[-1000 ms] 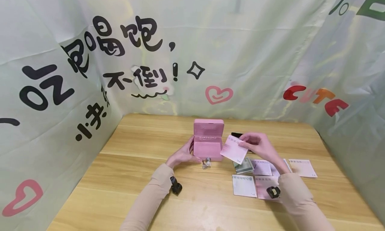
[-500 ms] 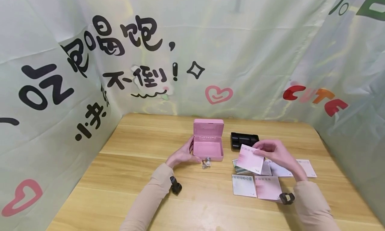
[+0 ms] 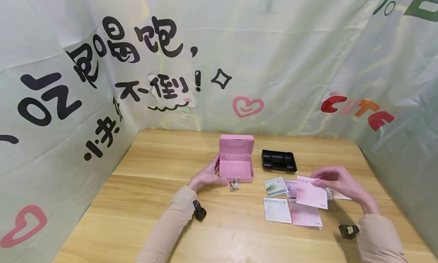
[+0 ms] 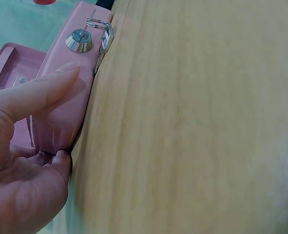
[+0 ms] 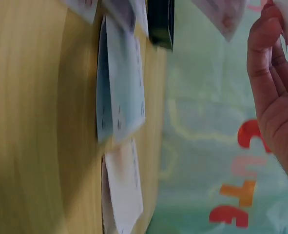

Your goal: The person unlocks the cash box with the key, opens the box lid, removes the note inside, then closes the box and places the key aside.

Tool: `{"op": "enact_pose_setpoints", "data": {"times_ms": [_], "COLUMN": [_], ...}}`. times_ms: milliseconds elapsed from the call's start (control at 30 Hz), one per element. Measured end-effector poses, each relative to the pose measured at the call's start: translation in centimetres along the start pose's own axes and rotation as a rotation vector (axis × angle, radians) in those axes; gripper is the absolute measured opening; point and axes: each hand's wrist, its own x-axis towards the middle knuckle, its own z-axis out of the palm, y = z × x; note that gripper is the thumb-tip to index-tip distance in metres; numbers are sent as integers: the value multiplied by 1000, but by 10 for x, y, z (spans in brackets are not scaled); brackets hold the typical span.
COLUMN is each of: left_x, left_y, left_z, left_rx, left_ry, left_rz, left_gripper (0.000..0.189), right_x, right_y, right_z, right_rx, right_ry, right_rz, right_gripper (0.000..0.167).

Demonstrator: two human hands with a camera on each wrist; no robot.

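Note:
My left hand (image 3: 207, 177) grips the near left corner of a small pink cash box (image 3: 236, 168), its thumb along the front and its fingers curled at the side. The box's lid stands raised, and the inside looks bare. A key sits in the front lock (image 4: 79, 41), with another hanging from the ring (image 4: 100, 24). Over the rows of notes, my right hand (image 3: 337, 181) pinches a pink folded banknote (image 3: 311, 192) by its upper right corner. Beneath it lie another pink note (image 3: 305, 214) and a partly hidden purple one (image 3: 291, 188).
A black compartment tray (image 3: 279, 161) lies right of the box. A green folded note (image 3: 275, 187) and a pale bluish note (image 3: 276, 209) lie in front of it. In the right wrist view, folded notes (image 5: 124, 185) stand slightly ajar on the wooden table (image 3: 164, 156). Fabric walls enclose the table.
My right hand has carried the pink banknote right and toward me, away from the box and over the other notes. The black tray has come into full view. My left hand stays on the box.

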Motion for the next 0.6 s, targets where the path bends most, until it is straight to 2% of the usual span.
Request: {"op": "enact_pose_setpoints", "data": {"times_ms": [267,600], "left_x": [0,-1], "left_y": [-1,-1], "left_z": [-1,-1], "left_rx": [-1,5], "left_ry": [-7,9], "left_rz": [8,5], "left_gripper": [125,125], "right_x": [-20,-41], "right_y": [14,23], "right_z": [-20,-34], "right_rx": [20,-38], "right_ry": [-18,-53], "right_rz": [67,183], "right_gripper": [16,15]}}
